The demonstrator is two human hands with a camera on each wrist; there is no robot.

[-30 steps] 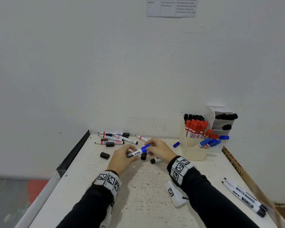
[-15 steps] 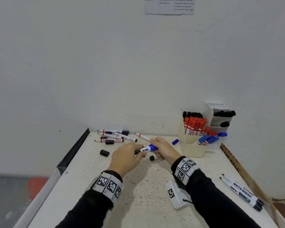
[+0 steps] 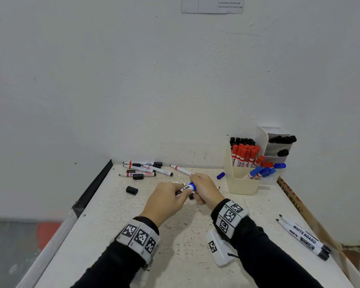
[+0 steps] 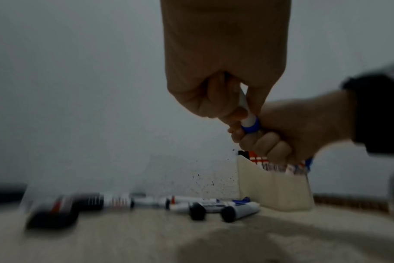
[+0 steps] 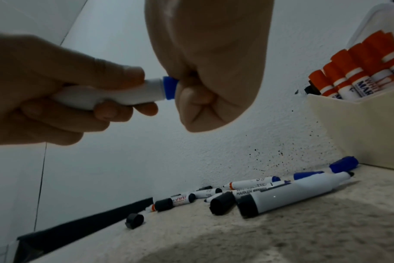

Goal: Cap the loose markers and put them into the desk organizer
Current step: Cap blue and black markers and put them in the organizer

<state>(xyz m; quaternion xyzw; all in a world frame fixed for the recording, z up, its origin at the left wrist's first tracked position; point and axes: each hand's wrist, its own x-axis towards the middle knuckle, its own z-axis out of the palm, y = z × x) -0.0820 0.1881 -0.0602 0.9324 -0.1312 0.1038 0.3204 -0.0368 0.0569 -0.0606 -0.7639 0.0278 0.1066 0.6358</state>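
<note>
A white-barrelled marker [image 3: 184, 189] with a blue cap [image 5: 170, 87] is held in the air just above the middle of the counter [image 3: 175, 242], between two hands. The left hand [image 3: 164, 202] has its grip wrapped around the barrel, thumb on top and fingers curled beneath. The right hand [image 3: 204, 189] is closed in a fist over the blue cap, so only the cap's rim shows beside the barrel. The cap looks nearly or fully seated; a gap cannot be made out.

To finish this step well, the two hands should probably push straight toward each other along the marker's length, with no bending, until the cap stops, and only then should one grip release.

The cream desk organizer [image 3: 242, 183] stands at about two o'clock from the hands, near the wall, already crowded with red-capped and blue-capped markers, so the capped marker will likely need an open slot among the blue ones.

Directly below the hands lie two more markers with black ends. At eleven o'clock, by the wall, lies a cluster of uncapped markers [image 3: 142, 169] with loose black caps among them, and one black cap [image 3: 131, 190] sits alone at nine o'clock. A loose blue cap [image 3: 220, 175] lies at one o'clock, just beside the organizer. Two more uncapped markers [image 3: 303, 238] rest at four o'clock near the counter's right edge.
</note>
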